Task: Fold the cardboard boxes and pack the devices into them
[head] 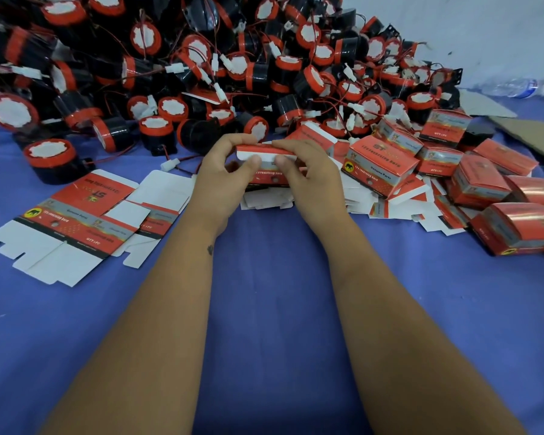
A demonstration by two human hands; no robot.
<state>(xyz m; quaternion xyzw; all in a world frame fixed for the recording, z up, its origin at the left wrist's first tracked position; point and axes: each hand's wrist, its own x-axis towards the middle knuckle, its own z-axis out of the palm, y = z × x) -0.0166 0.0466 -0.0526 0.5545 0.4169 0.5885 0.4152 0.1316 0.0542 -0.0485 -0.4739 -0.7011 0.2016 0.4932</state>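
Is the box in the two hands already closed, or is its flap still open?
Still open: the box shows its white flap raised under both thumbs, left hand and right hand gripping it.

Two flat boxes [76,211], one bottle [522,86], two hands [223,180].

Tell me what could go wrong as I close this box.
Both thumbs press the white flap of the box, held in the left hand and right hand; pushed unevenly, it may crease rather than tuck. The device pile sits close behind, so a loose wire might snag.
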